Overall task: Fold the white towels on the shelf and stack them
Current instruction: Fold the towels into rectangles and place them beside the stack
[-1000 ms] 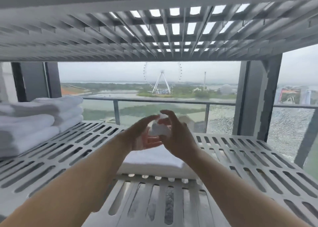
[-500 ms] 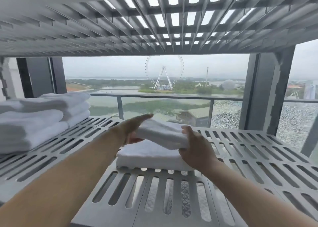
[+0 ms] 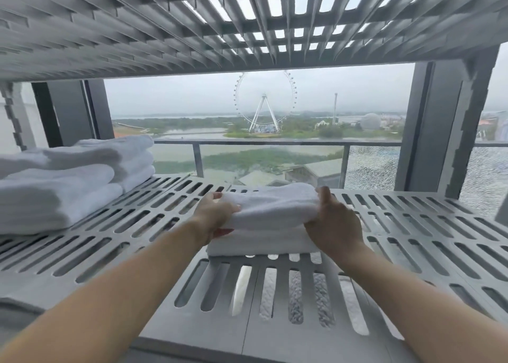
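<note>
While both hands (image 3: 217, 214) grip, folded towel (image 3: 270, 206) unlabelled

Both bare forearms are reaching forward from the lower corners, converging toward centre. Left hand (image 3: 213, 215) is curling inward, thumb on top, fingers (image 3: 224, 232) tucking underneath what it is gripping. Right hand (image 3: 334, 222) is mirroring it, thumb raised along the far edge, palm facing left, knuckles toward the camera.
</note>
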{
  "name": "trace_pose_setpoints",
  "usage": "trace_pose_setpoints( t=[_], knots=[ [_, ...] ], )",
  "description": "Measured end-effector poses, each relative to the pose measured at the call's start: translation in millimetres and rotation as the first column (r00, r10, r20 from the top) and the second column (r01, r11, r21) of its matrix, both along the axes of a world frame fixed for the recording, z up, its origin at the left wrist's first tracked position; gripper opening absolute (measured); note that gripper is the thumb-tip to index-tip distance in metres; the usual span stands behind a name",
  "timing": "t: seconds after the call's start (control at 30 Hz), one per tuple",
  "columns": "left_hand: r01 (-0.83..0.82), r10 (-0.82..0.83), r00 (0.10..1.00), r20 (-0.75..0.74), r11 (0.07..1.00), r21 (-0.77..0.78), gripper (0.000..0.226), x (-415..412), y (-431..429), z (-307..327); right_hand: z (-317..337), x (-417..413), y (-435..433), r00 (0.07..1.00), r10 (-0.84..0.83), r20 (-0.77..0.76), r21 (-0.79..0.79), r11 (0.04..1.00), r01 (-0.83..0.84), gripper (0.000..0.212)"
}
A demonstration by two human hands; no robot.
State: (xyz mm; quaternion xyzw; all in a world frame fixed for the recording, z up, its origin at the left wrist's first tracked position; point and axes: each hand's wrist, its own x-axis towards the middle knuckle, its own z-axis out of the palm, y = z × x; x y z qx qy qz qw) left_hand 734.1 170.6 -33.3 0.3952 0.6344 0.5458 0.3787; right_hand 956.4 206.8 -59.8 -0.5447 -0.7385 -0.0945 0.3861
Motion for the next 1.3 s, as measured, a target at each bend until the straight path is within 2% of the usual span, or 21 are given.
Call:
trace_pose_setpoints(
  t=[0.07,0.2,0.27,0.33,0.4,0.5,0.6,0.67,0.73,0.83,0.93,1.07,1.13,1.23,1.3],
  knots=[
    [-0.027,0.027,1.0,-0.005,0.999,0.034,0.048,-2.3,-0.7,-4.7,-4.6,3.0,1.6,0.999,0.031,0.006,0.002,1.0,-0.031,0.047],
    [-0.058,0.065,0.995,-0.071,0.993,0.1,0.049,-12.1,-5.4,-8.5,-9.5,9.0,5.7,0.999,0.053,-0.011,0.024,0.998,-0.053,0.04],
    [-0.003,0.029,0.955,-0.294,0.996,0.09,0.056,-11.0,-11.1,-15.7,-8.3,9.8,8.3,0.999,0.031,-0.029,0.016,0.999,-0.03,0.033],
    [0.051,0.005,0.813,-0.583,0.995,0.08,0.057,-9.9,-14.6,-24.7,-8.0,9.7,9.6,0.999,0.012,-0.035,0.008,1.0,-0.012,0.025],
    [0.101,-0.025,0.726,-0.688,0.992,0.07,0.057,-8.4,-19.4,-28.5,-9.6,9.7,9.9,0.999,0.028,-0.035,0.013,1.0,-0.027,0.02],
    [0.179,-0.083,0.69,-0.719,0.982,0.058,0.081,-8.8,-31.2,-28.3,-12.5,10.9,11.0,0.996,0.084,-0.019,0.054,0.995,-0.083,0.023],
    [0.259,-0.106,0.674,-0.731,0.961,0.1,0.097,-6.5,-46.0,-27.3,-13.2,14.9,15.9,0.997,0.059,-0.045,0.086,0.995,-0.055,0.039],
    [0.292,-0.094,0.639,-0.764,0.948,0.128,0.095,-3.6,-52.0,-31.4,-14.1,17.3,18.8,0.996,0.012,-0.089,0.072,0.997,-0.006,0.044],
    [0.3,-0.047,0.549,-0.834,0.943,0.145,0.092,-0.5,-54.9,-35.4,-14.7,19.6,19.3,0.993,-0.009,-0.12,0.037,0.999,0.014,0.046],
    [0.288,0.042,0.445,-0.895,0.939,0.187,0.079,1.5,-55.6,-39.1,-14.8,24.6,15.4,0.984,0.057,-0.168,0.036,0.998,-0.052,0.054],
    [0.338,0.101,0.366,-0.925,0.912,0.233,0.068,2.0,-53.0,-39.3,-13.3,25.6,11.2,0.977,0.092,-0.192,0.011,0.996,-0.092,0.048],
    [0.423,0.094,0.277,-0.956,0.882,0.209,0.052,2.7,-45.9,-35.1,-12.4,23.7,7.9,0.979,0.116,-0.166,0.013,0.993,-0.116,0.046],
    [0.499,0.068,0.282,-0.957,0.842,0.206,0.046,-2.6,-44.7,-34.7,-12.0,24.8,6.4,0.98,0.133,-0.151,0.016,0.991,-0.132,0.042],
    [0.539,-0.018,0.44,-0.898,0.805,0.248,0.048,-20.4,-47.0,-36.8,-9.2,24.3,4.0,0.986,0.12,-0.114,0.031,0.993,-0.117,0.043],
    [0.545,-0.073,0.481,-0.874,0.805,0.233,0.053,-27.1,-48.1,-35.4,-8.7,23.4,1.9,0.994,0.094,-0.063,0.034,0.995,-0.092,0.048]
  ],
)
